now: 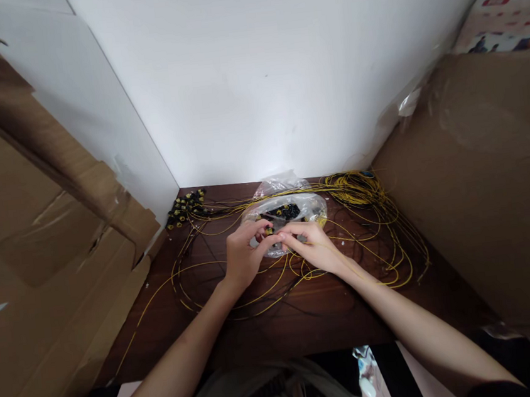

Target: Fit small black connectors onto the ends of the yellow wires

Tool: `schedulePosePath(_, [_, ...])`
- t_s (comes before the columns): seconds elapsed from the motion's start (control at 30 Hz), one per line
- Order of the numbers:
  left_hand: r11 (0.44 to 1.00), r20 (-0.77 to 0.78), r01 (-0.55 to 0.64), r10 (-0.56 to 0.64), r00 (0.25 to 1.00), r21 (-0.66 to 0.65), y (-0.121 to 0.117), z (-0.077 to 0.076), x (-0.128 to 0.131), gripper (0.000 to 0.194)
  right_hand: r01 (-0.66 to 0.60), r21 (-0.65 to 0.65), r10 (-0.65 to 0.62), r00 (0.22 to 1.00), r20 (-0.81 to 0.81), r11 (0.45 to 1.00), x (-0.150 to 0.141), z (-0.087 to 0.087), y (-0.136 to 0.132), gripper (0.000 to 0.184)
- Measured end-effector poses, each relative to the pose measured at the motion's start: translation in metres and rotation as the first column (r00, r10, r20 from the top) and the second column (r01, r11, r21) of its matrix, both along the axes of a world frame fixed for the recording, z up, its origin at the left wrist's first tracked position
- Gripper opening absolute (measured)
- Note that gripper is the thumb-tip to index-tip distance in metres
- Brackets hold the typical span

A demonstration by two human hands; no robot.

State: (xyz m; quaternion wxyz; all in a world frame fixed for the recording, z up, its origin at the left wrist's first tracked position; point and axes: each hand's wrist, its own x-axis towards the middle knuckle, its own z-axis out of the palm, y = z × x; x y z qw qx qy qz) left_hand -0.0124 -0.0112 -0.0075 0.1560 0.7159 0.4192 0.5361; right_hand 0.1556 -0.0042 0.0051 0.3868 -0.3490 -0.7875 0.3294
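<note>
Over the middle of the table, my left hand (243,259) is closed in a pinch on a small black-and-yellow connector (269,230). My right hand (316,243) meets it from the other side, thumb and fingertips pressed together; what lies between them is too small to make out. Just behind the hands sits an open clear plastic bag (313,203) with small black and yellow parts (289,211) in it. Thin yellow wires (286,278) loop around and beneath both hands, and one appears to cross my right wrist.
A cluster of black-and-yellow connectors (184,208) lies at the table's back left. At the back right is a coiled bundle of yellow wires (352,190). Cardboard boxes stand left (56,239) and right (478,201), with a white wall (253,86) behind the dark wooden table (307,327).
</note>
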Motion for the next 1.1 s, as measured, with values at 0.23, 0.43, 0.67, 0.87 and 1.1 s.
schedulePosePath(0.23, [0.999,-0.078,0.048,-0.048,0.996,-0.002,0.000,0.001,-0.003,0.008,0.020,0.065,-0.020,1.000,0.000,0.998,-0.001,-0.001,-0.002,0.015])
schedulePosePath(0.43, [0.996,-0.097,0.083,-0.084,0.992,-0.013,0.000,0.003,-0.002,0.010,0.043,0.089,-0.044,0.999,0.010,0.995,-0.001,-0.004,-0.001,0.013])
schedulePosePath(0.67, [0.996,-0.053,0.088,-0.088,0.995,0.000,0.000,0.001,0.001,0.011,0.103,0.033,-0.104,0.994,0.022,0.994,-0.001,-0.003,0.001,0.020])
schedulePosePath(0.87, [0.997,-0.118,0.023,-0.014,0.993,0.077,0.011,0.008,-0.014,0.010,-0.064,-0.189,0.073,0.997,0.041,0.980,0.012,0.017,0.006,0.024])
schedulePosePath(1.1, [0.972,-0.393,-0.139,0.205,0.896,0.191,0.043,0.028,-0.067,0.019,0.026,-0.181,-0.001,0.991,0.137,0.983,0.073,0.075,0.017,0.028])
